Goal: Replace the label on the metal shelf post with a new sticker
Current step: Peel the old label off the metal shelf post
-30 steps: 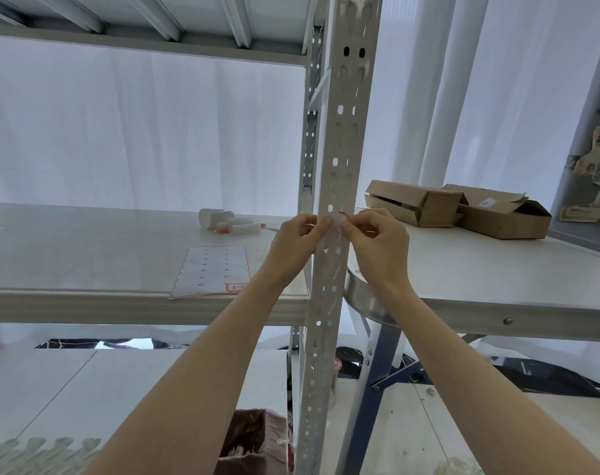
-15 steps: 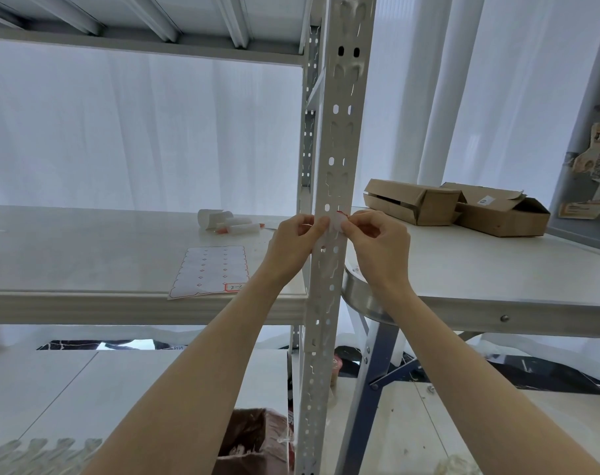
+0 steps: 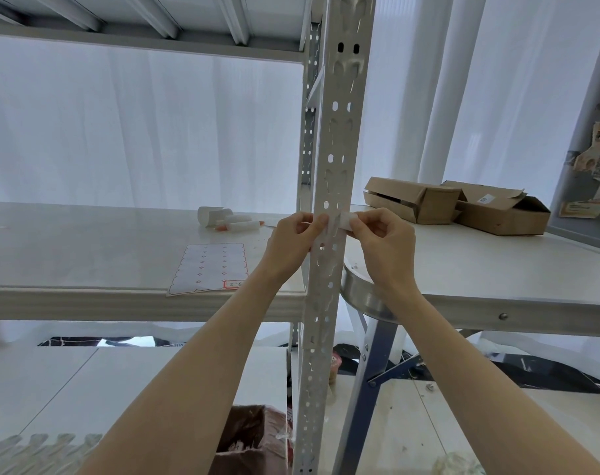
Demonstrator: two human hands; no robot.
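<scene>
A perforated white metal shelf post [image 3: 339, 138] runs up the middle of the view. A small white label [image 3: 341, 221] lies across the post at shelf height, its right end curled away from the metal. My right hand [image 3: 384, 248] pinches that lifted end between thumb and forefinger. My left hand [image 3: 291, 245] is on the post's left side, its fingertips pressed against the label's left edge. A sticker sheet [image 3: 211, 267] with a red border lies flat on the shelf to the left, with one written sticker at its near right corner.
The white shelf board [image 3: 86, 255] also carries a paper roll and marker pens [image 3: 228, 221]. Two brown cardboard boxes [image 3: 456, 205] sit on a white table [image 3: 497, 269] to the right. A brown bag [image 3: 254, 440] stands on the floor beside the post.
The label's right end has come away from the post and now curls outward in my right hand. Both hands stay at the same spot on the post.
</scene>
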